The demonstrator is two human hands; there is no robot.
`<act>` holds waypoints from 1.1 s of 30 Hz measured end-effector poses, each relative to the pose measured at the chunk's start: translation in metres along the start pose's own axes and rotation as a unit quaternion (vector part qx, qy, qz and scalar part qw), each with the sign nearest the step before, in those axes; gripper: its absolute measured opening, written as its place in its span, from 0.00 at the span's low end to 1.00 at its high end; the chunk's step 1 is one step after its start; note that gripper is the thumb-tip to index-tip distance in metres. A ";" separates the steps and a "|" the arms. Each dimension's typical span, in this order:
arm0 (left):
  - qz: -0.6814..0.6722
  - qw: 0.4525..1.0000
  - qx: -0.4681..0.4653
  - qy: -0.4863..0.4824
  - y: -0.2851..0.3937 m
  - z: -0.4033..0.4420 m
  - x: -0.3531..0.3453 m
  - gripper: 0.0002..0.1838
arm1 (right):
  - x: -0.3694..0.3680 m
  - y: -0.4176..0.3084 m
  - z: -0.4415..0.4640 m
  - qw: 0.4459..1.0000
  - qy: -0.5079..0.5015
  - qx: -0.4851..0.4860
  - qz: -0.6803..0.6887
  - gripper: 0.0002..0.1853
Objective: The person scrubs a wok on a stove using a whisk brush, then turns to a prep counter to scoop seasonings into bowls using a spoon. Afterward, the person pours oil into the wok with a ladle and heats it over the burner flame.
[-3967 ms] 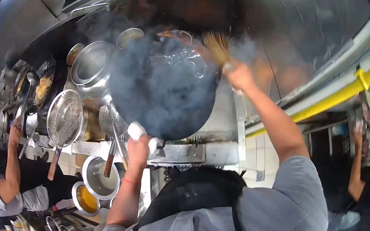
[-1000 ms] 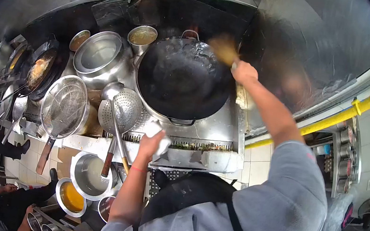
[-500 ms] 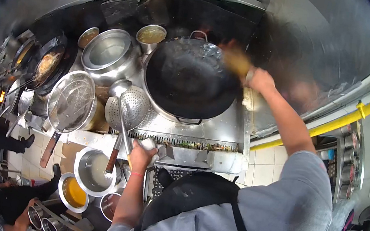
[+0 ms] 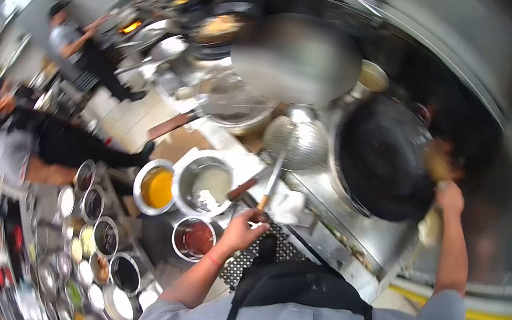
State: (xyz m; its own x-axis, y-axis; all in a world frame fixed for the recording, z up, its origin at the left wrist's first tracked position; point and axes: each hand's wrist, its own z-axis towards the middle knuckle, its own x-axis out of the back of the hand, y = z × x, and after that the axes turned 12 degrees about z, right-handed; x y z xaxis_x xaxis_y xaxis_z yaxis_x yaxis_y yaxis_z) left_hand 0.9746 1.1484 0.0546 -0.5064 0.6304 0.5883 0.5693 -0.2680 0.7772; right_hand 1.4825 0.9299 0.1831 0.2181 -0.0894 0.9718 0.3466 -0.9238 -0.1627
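My right hand is closed around a blurred yellowish-brown wok brush at the right side of a large black wok. The wok sits on the steel range, its inside dark and blurred. My left hand is open, thumb and fingers apart, just short of the handle end of a ladle. A crumpled white cloth lies on the counter edge beside that handle. Behind it rests a perforated skimmer with a brown wooden handle.
Near my left hand stand a pot of whitish liquid, a bowl of orange liquid and a pot of red sauce. A wire strainer lies beyond. Two people stand to the left. Several ingredient containers line the lower left.
The view has swung left. My left hand has let go of the white cloth, now on the counter, and come back from the ladle handle. My right hand still holds the brush at the wok.
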 end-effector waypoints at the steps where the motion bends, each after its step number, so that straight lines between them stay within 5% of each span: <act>1: -0.036 0.999 0.016 -0.003 0.006 -0.010 0.005 0.22 | -0.022 0.019 0.037 0.984 0.152 -0.032 0.091 0.23; 3: -0.097 0.993 0.050 -0.034 0.001 -0.015 0.002 0.23 | -0.067 0.012 0.071 0.889 0.372 0.003 0.267 0.21; 5: -0.101 0.993 0.025 -0.055 0.027 -0.018 0.009 0.23 | -0.083 -0.053 0.038 0.927 0.090 -0.093 0.353 0.27; 7: -0.075 0.992 -0.030 -0.100 0.042 -0.015 0.015 0.21 | -0.176 -0.055 0.064 0.970 0.020 0.145 0.196 0.29; 9: -0.022 0.985 -0.067 -0.158 0.054 -0.009 0.028 0.21 | -0.113 -0.140 -0.047 0.859 -0.219 0.024 0.461 0.30; 10: -0.021 0.983 -0.076 -0.168 0.047 -0.003 0.028 0.21 | -0.121 -0.126 -0.021 0.861 -0.210 0.016 0.464 0.30; 12: -0.063 0.978 -0.100 -0.173 0.026 -0.001 0.021 0.20 | -0.143 -0.052 0.026 0.860 -0.137 0.321 0.372 0.26; 13: -0.070 0.977 -0.086 -0.180 0.026 -0.001 0.024 0.20 | -0.042 -0.093 -0.034 0.950 -0.249 0.068 0.174 0.22; 14: -0.074 0.975 -0.096 -0.184 0.021 0.001 0.025 0.19 | -0.082 -0.020 0.035 0.963 -0.158 0.193 -0.105 0.19; 15: -0.074 0.975 -0.111 -0.179 0.022 -0.001 0.028 0.19 | -0.069 0.005 0.022 0.996 0.057 0.074 -0.007 0.19; 17: -0.085 0.973 -0.099 -0.191 0.008 -0.005 0.024 0.19 | -0.023 0.004 -0.023 0.985 0.142 -0.049 0.086 0.23; 19: -0.055 0.974 -0.094 -0.196 0.004 -0.011 0.023 0.19 | -0.060 0.060 -0.018 0.915 0.285 0.007 0.287 0.29; 21: -0.023 0.977 -0.112 -0.181 0.019 -0.025 0.025 0.21 | -0.063 0.034 -0.105 0.783 0.194 -0.085 0.585 0.34; 22: -0.020 0.975 -0.122 -0.183 0.027 -0.034 0.025 0.20 | -0.126 0.076 -0.102 0.806 0.282 0.024 0.520 0.35; 24: -0.093 0.969 -0.123 -0.191 0.055 -0.059 0.024 0.20 | -0.136 0.048 -0.199 0.781 0.170 -0.033 0.600 0.38; 25: -0.164 0.957 -0.123 -0.206 0.069 -0.075 0.024 0.20 | -0.207 0.080 -0.208 0.855 0.289 0.023 0.430 0.38; 27: -0.275 0.916 -0.192 -0.222 0.093 -0.106 0.020 0.23 | -0.224 0.081 -0.263 0.813 0.163 0.021 0.558 0.40; 29: -0.338 0.879 -0.271 -0.200 0.143 -0.137 0.018 0.38 | -0.245 0.097 -0.275 0.847 0.144 0.054 0.510 0.42; 33: -0.476 0.711 -0.432 -0.285 0.268 -0.203 0.006 0.44 | -0.260 0.127 -0.254 0.943 -0.007 -0.023 0.331 0.45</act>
State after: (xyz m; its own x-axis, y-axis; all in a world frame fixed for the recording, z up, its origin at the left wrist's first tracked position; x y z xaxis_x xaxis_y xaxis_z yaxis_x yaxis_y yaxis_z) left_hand 0.9933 0.9322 0.3115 0.0901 0.9523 -0.2917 -0.5908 0.2869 0.7541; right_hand 1.2376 0.7414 -0.0474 0.3853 -0.6480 0.6570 0.0909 -0.6818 -0.7258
